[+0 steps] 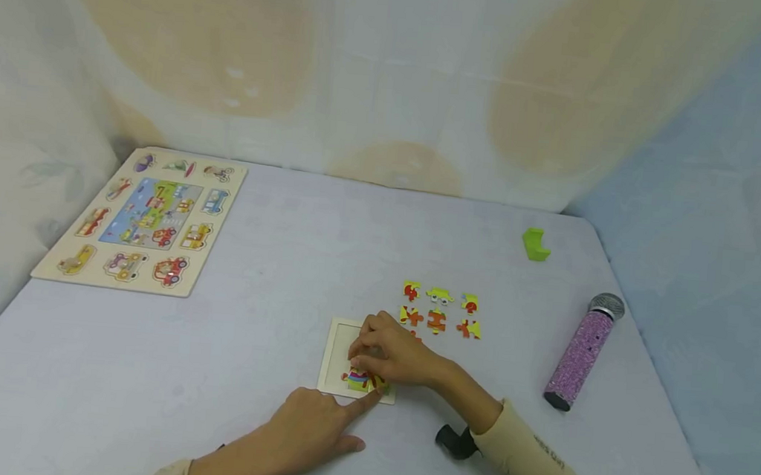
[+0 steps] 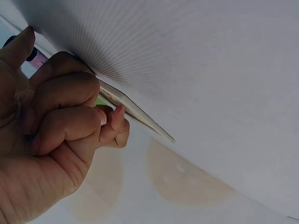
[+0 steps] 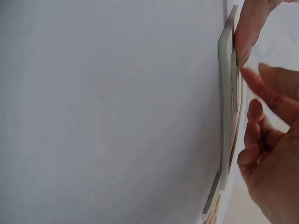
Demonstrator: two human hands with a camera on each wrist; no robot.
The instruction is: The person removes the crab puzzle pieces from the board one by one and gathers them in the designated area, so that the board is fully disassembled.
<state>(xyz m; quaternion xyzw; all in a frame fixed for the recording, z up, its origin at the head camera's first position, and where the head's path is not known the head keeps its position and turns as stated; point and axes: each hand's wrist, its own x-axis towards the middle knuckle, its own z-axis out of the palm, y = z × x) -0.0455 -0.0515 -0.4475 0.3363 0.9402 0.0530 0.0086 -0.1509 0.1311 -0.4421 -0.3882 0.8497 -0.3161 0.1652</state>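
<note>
A small square wooden puzzle tray [image 1: 327, 373] lies before me, with several colourful jigsaw pieces [image 1: 357, 379] joined along its lower right part. The extended index finger of my left hand [image 1: 312, 420] presses at the tray's lower right corner; its other fingers are curled with nothing in them in the left wrist view. Over the tray is my right hand [image 1: 398, 352], partly covering it. In the right wrist view one fingertip of the right hand [image 3: 275, 158] touches a piece edge in the tray [image 3: 226, 107], and the remaining fingers are bent without a visible hold.
Loose yellow and red jigsaw pieces [image 1: 436, 321] lie behind the right hand. A wooden vehicle puzzle board [image 1: 206, 276] is at the back left. To the right are a purple glitter microphone [image 1: 581, 358] and a green block [image 1: 534, 246]. A black object [image 1: 454, 442] sits by the right forearm.
</note>
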